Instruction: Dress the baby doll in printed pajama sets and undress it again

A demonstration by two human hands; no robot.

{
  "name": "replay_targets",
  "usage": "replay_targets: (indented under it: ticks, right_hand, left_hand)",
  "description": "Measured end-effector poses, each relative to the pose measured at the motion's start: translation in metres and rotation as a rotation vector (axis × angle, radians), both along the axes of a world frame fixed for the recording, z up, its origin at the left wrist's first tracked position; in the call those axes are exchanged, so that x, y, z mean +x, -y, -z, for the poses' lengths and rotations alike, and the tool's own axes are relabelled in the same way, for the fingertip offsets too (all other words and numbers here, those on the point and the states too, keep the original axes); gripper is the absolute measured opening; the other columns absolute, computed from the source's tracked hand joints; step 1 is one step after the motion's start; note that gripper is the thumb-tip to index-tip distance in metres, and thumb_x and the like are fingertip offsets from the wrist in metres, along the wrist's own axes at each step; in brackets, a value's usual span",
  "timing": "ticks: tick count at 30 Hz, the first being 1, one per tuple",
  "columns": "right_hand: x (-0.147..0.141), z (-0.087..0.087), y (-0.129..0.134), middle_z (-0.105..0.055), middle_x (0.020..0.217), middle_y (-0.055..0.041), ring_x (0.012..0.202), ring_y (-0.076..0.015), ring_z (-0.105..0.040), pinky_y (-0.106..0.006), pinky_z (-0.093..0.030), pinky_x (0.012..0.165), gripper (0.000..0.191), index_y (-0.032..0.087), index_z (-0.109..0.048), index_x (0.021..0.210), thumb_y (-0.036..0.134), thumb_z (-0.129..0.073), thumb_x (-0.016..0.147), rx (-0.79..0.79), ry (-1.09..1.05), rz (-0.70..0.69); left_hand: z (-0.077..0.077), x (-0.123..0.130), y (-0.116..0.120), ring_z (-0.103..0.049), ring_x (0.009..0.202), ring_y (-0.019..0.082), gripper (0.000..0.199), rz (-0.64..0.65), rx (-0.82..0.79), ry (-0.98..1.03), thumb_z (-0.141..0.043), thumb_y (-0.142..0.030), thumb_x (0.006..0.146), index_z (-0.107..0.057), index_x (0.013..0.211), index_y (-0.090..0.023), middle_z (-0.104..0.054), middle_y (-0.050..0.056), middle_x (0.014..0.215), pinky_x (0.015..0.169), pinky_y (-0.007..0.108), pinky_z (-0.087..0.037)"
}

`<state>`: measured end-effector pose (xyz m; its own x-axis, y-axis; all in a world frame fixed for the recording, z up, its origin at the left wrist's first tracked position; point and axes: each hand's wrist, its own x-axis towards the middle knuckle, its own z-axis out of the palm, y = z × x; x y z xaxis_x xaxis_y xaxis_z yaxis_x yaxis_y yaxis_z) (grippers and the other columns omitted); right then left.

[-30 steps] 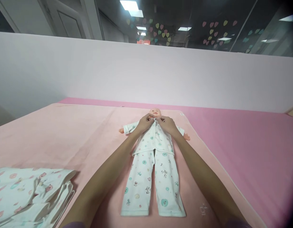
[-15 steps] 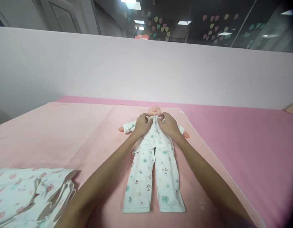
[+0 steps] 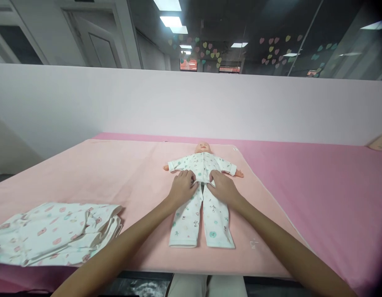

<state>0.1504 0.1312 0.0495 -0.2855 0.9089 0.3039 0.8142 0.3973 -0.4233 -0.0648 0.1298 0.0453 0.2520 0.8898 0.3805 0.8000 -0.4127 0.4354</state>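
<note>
A doll [image 3: 203, 147] lies on its back, head toward the wall, arms spread. It wears a white printed top [image 3: 203, 161] and matching trousers [image 3: 185, 227]. My left hand [image 3: 183, 187] pinches the top's lower hem on the left side of the front. On the other side of the front, my right hand [image 3: 223, 187] has its fingers closed on the same hem. Between the hands a small dark gap shows under the hem.
Folded white printed cloth [image 3: 54, 233] lies at the left on the peach blanket [image 3: 131, 165]. Under the blanket is a pink surface [image 3: 317, 181], bounded behind by a white wall [image 3: 209, 107]. A beige object [image 3: 379, 142] sits at the far right.
Both hands have moved down from the top's collar to its lower hem. The doll's neck and chest are now uncovered by the hands. The camera view has shifted, showing the table's front edge.
</note>
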Motion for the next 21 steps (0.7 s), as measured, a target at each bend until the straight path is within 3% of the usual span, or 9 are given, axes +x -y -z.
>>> replay_targets:
  ticks: [3,6,9,10,12,14,16,19,21]
  right_hand:
    - [0.02,-0.011,-0.01,-0.062,0.083,-0.003,0.076,-0.0221,-0.056,-0.033,-0.034,0.068,0.027,0.026,-0.042,0.083,0.037,-0.041,0.107,0.075,-0.048,0.076]
    - [0.074,-0.016,-0.014,-0.058,0.073,-0.0019,0.068,-0.0217,-0.05,-0.034,-0.031,0.065,0.037,0.026,-0.037,0.076,0.044,-0.038,0.108,0.078,-0.083,0.265]
    - [0.136,0.0,-0.01,-0.06,0.072,-0.0033,0.066,-0.0224,-0.051,-0.035,-0.032,0.064,0.033,0.026,-0.041,0.073,0.042,-0.048,0.102,-0.06,0.01,0.402]
    - [0.152,0.01,-0.008,-0.063,0.075,-0.0044,0.07,-0.0234,-0.055,-0.035,-0.034,0.065,0.029,0.026,-0.046,0.075,0.041,-0.052,0.099,-0.117,0.042,0.405]
    - [0.167,0.031,-0.006,-0.069,0.088,-0.0074,0.082,-0.0266,-0.061,-0.036,-0.04,0.07,0.017,0.026,-0.055,0.086,0.039,-0.055,0.096,-0.083,0.036,0.418]
    - [0.162,0.047,-0.011,-0.071,0.103,-0.0115,0.098,-0.0307,-0.063,-0.039,-0.046,0.079,0.019,0.024,-0.061,0.101,0.042,-0.054,0.096,0.045,-0.014,0.381]
    - [0.139,0.052,-0.025,-0.07,0.114,-0.015,0.11,-0.0335,-0.061,-0.044,-0.048,0.091,0.031,0.022,-0.063,0.115,0.045,-0.051,0.099,0.15,-0.067,0.297]
    - [0.096,0.04,-0.06,-0.067,0.129,-0.0176,0.123,-0.0347,-0.058,-0.048,-0.046,0.106,0.044,0.019,-0.062,0.133,0.047,-0.049,0.101,0.156,-0.12,0.198]
    - [0.075,0.027,-0.088,-0.062,0.143,-0.0182,0.134,-0.036,-0.053,-0.05,-0.041,0.115,0.051,0.019,-0.059,0.142,0.048,-0.049,0.102,0.061,-0.142,0.204]
  left_hand:
    - [-0.005,-0.019,-0.017,-0.063,0.083,0.028,0.03,-0.132,-0.061,0.068,-0.039,-0.042,0.106,-0.048,0.083,-0.025,-0.067,0.007,0.084,0.074,0.038,-0.04]
    - [-0.009,-0.069,-0.028,-0.066,0.082,0.028,0.033,-0.343,-0.195,0.142,-0.038,-0.043,0.105,-0.051,0.081,-0.025,-0.07,0.008,0.084,0.069,0.035,-0.037]
    - [-0.004,-0.127,-0.029,-0.068,0.082,0.03,0.032,-0.456,-0.304,-0.021,-0.044,-0.043,0.1,-0.053,0.076,-0.024,-0.07,0.009,0.081,0.071,0.036,-0.038]
    - [0.0,-0.141,-0.027,-0.068,0.086,0.032,0.028,-0.475,-0.308,-0.081,-0.047,-0.042,0.098,-0.055,0.078,-0.024,-0.072,0.009,0.085,0.074,0.037,-0.039]
    - [0.007,-0.154,-0.027,-0.068,0.102,0.036,0.023,-0.494,-0.232,-0.149,-0.051,-0.041,0.096,-0.063,0.092,-0.022,-0.076,0.013,0.104,0.086,0.041,-0.044]
    - [0.011,-0.145,-0.032,-0.062,0.121,0.038,0.033,-0.469,-0.11,-0.141,-0.048,-0.043,0.097,-0.067,0.113,-0.02,-0.072,0.016,0.128,0.1,0.047,-0.045]
    - [0.01,-0.122,-0.048,-0.056,0.133,0.038,0.047,-0.406,-0.055,-0.099,-0.043,-0.047,0.101,-0.066,0.13,-0.018,-0.066,0.018,0.142,0.11,0.049,-0.043]
    - [0.001,-0.08,-0.086,-0.049,0.146,0.036,0.055,-0.322,-0.145,-0.033,-0.037,-0.048,0.105,-0.062,0.143,-0.017,-0.06,0.017,0.154,0.12,0.047,-0.038]
    - [-0.006,-0.061,-0.117,-0.049,0.149,0.037,0.055,-0.3,-0.25,-0.011,-0.038,-0.049,0.105,-0.065,0.141,-0.018,-0.062,0.017,0.154,0.122,0.049,-0.037]
